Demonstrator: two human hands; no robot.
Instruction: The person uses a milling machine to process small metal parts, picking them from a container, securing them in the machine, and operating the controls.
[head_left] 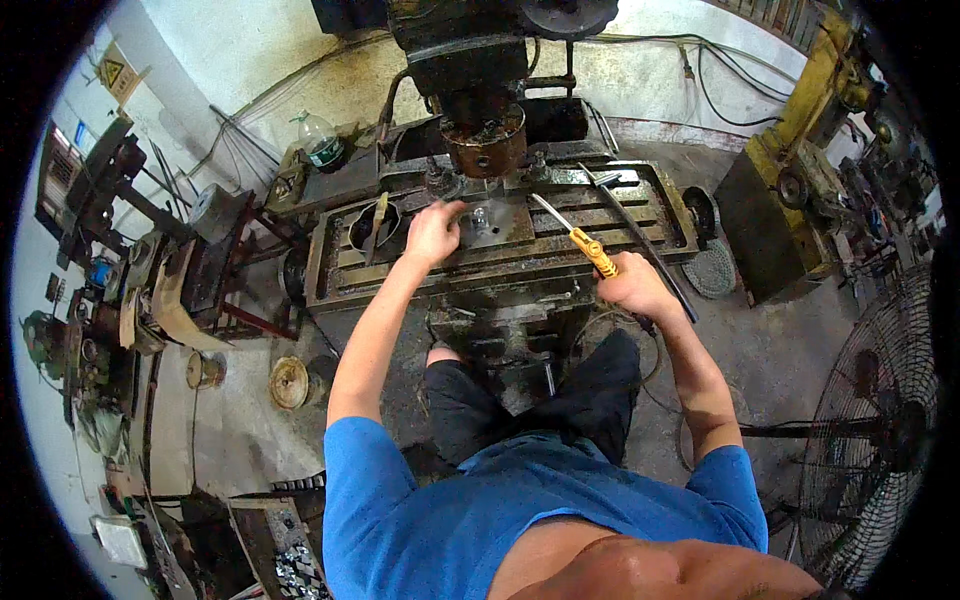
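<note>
While the right hand [632, 285] is closed round the grip of one yellow blow gun [592, 252], the left hand [436, 232] holds nothing visible — fingers loosely bent, thumb side toward a flat metal block [512, 224]; contact with the block cannot be told.

Landmark: one slotted metal surface [350, 283], grimy, raised rim. Blow gun, above its right half toward the near edge; thin nozzle [551, 212] slanting away and leftward. Metal block, at its middle, bearing a small shiny piece [480, 217]; spindle head [484, 145], rust-brown, over its far middle.

Dark open container [360, 238], on its left part, a brush [379, 215] standing tilted inside; long dark bar [655, 252], laid slantwise across its right part and past the near edge; clear bottle [320, 143], green label, beyond its far left corner; yellow machine [775, 215], right of it — well apart; caged fan [870, 400], to its near right.
</note>
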